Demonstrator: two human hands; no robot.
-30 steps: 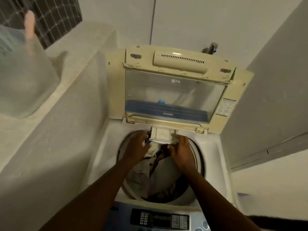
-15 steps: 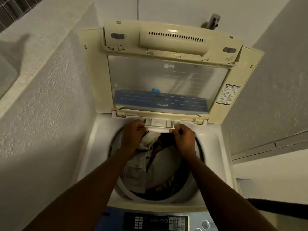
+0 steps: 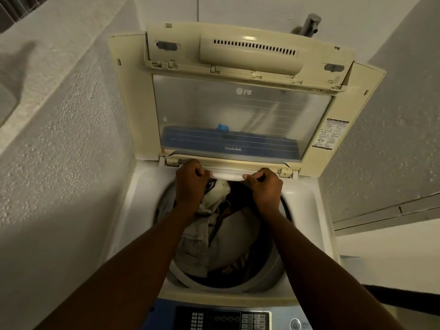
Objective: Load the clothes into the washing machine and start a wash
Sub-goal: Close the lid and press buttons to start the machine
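A top-loading washing machine [image 3: 142, 194] stands with its cream lid [image 3: 240, 110] raised upright. Grey, cream and dark clothes [image 3: 228, 236] fill the drum. At the back rim of the opening sits a small white detergent drawer [image 3: 227, 175], nearly pushed in. My left hand [image 3: 191, 184] grips the drawer's left end with curled fingers. My right hand [image 3: 265, 186] pinches its right end. The control panel [image 3: 223, 319] with buttons lies at the near edge, below my forearms.
A rough plastered ledge and wall [image 3: 59, 144] rise close on the left of the machine. A grey wall panel [image 3: 390, 151] stands on the right. A metal tap [image 3: 308, 23] sticks out of the wall behind the lid.
The detergent drawer has slid back into its slot, from well pulled out to almost flush, with both hands on it. The camera has moved closer and lower.
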